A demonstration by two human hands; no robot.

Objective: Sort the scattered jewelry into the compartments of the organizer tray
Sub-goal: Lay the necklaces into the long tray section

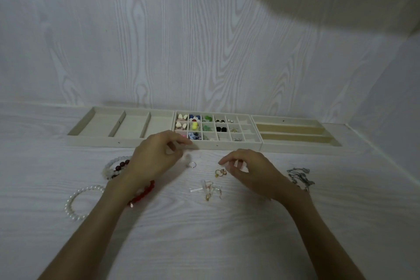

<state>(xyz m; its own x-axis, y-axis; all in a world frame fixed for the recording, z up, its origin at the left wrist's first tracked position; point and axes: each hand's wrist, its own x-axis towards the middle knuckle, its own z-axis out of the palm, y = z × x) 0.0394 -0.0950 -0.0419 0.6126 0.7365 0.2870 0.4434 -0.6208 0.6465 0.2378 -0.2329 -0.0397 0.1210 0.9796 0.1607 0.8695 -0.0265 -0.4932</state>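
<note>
White wood-grain table [204,245] carries 3 trays end to end, long axis left-right. Left hand [156,157] hovers, fingers loosely curled, holding nothing; grid organizer tray [218,144] beyond; right hand [247,169] likewise, beside gold rings [221,172].

Matt organizer tray [238,146], wood-grain table [204,234]

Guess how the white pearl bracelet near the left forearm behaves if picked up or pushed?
The pearl bracelet is probably floppy: a loop of strung beads, so it would likely sag from one pinch point. Round beads look smooth, maybe slippery. Pushed across the table, it would likely deform, not slide rigidly.
</note>
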